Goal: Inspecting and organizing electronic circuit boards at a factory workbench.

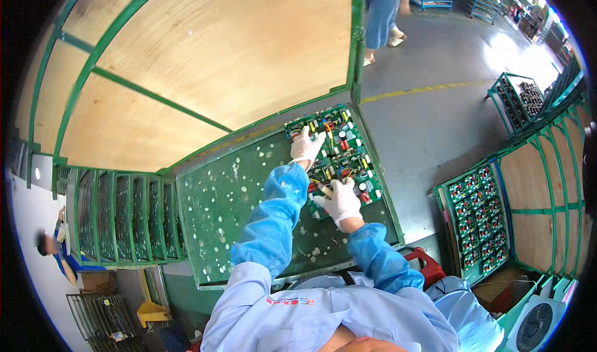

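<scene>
Green circuit boards (352,145), crowded with red, yellow, black and white components, lie together on the right part of a large green tray (233,193). The tray's surface is speckled with white spots. My left hand (306,147), in a white glove, rests on the far left part of the boards, its fingers apart. Lower down, my right hand (341,203), also gloved, touches the near boards with its fingers spread. Its fingertips lie among the components, and their undersides are hidden. Blue sleeve covers reach up both forearms.
A tall wooden panel (236,47) in a green frame stands beyond the tray. To the left is a green slotted rack (124,215). More boards fill a rack (479,218) at right, near a fan (536,327). A person (380,19) stands on the far floor.
</scene>
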Tool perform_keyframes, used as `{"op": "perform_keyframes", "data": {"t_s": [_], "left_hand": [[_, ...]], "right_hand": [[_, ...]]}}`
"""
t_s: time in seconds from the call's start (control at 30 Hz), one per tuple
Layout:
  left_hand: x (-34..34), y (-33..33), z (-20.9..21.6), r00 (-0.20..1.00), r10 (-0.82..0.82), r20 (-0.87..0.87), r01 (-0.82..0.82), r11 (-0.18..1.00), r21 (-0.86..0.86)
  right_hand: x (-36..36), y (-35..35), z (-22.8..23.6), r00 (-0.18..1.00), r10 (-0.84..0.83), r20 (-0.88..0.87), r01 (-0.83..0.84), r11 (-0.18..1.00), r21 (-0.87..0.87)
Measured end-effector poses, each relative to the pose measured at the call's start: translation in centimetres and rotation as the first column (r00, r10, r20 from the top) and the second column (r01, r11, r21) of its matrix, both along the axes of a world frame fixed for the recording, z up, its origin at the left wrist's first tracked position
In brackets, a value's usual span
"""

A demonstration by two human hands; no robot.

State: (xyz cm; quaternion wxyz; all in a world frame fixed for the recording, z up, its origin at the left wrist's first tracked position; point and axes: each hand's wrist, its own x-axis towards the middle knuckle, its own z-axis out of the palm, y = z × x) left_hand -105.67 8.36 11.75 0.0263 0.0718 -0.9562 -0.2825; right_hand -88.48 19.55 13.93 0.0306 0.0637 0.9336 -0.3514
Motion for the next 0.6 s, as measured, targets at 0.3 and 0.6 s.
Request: {"op": "perform_keyframes", "data": {"t_s": [0.3,0.6], "left_hand": [[-2.0,8.5,3.4,0.887,0.241,0.393,-0.207,0.970,-0.129],[-1.3,11.9,8.0,0.823,0.361,0.439,-0.328,0.932,-0.152]], "right_hand": [[-0.2,0.4,-2.7,0.994,-0.078,-0.071,0.075,0.996,-0.039],[-1.2,1.7,-16.4,0.954,0.184,-0.236,-0.150,0.977,0.155]]}}
